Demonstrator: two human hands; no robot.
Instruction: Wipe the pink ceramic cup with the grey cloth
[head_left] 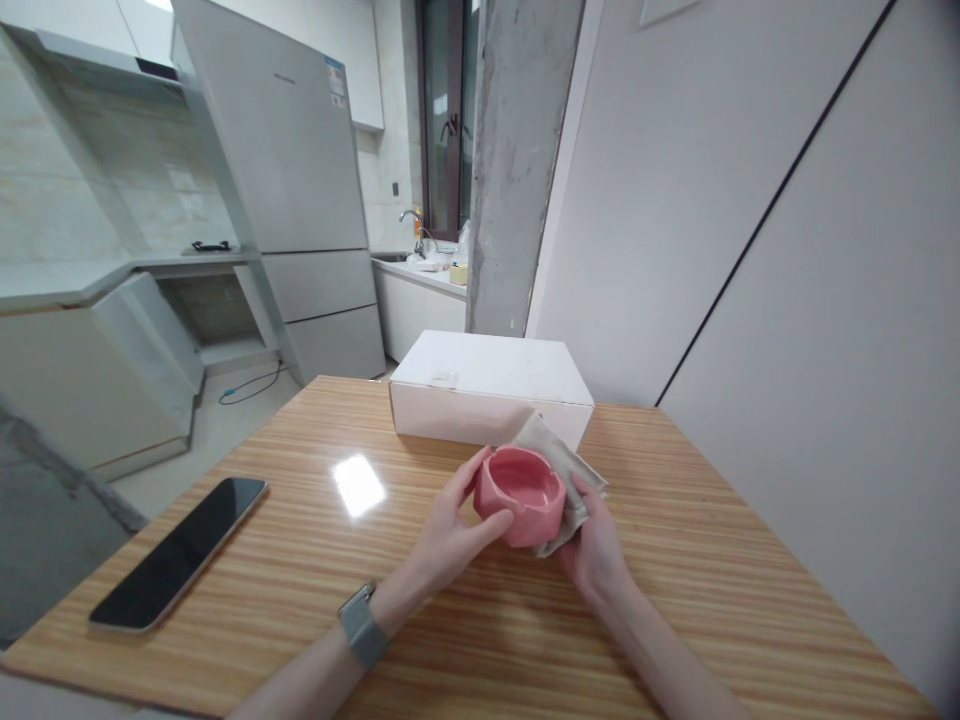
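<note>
A pink ashtray (pixel 534 515) with a notched rim and faceted sides is held above the table, its hollow tipped toward me. My left hand (pixel 461 520) grips its left side, thumb on the near wall and fingers round the far side. In my right hand (pixel 596 540) is a folded greyish-beige cloth (pixel 546 437), pressed against the ashtray's right side. Part of the cloth lies hidden behind the ashtray. The right fingertips are partly covered by the cloth.
A white box (pixel 491 365) stands on the wood-grain table (pixel 300 570) just beyond my hands. A black phone (pixel 180 555) lies at the left. Past the table are a fridge (pixel 300 170) and a sink counter (pixel 420 305); a white wall (pixel 825 300) runs along the right.
</note>
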